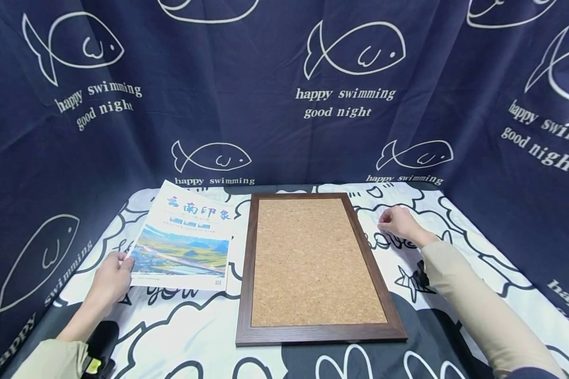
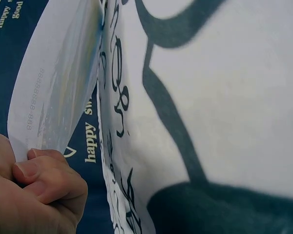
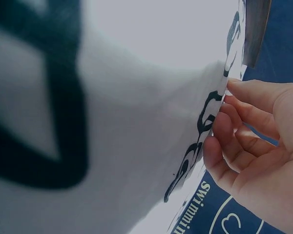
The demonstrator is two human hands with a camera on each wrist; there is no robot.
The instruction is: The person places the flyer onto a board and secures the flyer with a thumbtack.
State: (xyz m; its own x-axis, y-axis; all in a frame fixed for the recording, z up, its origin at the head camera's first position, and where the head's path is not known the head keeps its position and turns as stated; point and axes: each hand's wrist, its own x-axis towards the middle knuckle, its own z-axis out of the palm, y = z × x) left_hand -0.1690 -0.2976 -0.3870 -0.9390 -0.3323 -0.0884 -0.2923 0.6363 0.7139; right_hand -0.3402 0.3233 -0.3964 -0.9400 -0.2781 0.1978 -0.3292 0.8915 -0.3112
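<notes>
A beige right sleeve is closest to the camera, well to the right of the grip made by the left hand, whose own sleeve sits below it. Beyond the grip and on both sides hangs a navy curtain, printed with white outlined fish and the words "happy swimming good night". Beneath the grip spreads a white cloth with dark outlines, patches and lettering, reaching back to the curtain. Right of the grip, a brown frame lies flat on it, enclosing a plain tan cork panel on all four sides; its long axis runs away from the person, one short side toward them. Between grip and frame is a printed sheet, bowed and lifted from the cloth. Its blue title points away from the person, its landscape picture lies nearer, and its top edge slants down rightward; foreshortening hides which axis is longer. The left hand pinches the sheet by its lower left edge, bent fingers behind it. Across the frame from the grip, the right hand has bent fingers, tips near the cloth; whether they pinch something small cannot be told. Just below the grip is a dark wrist device.
</notes>
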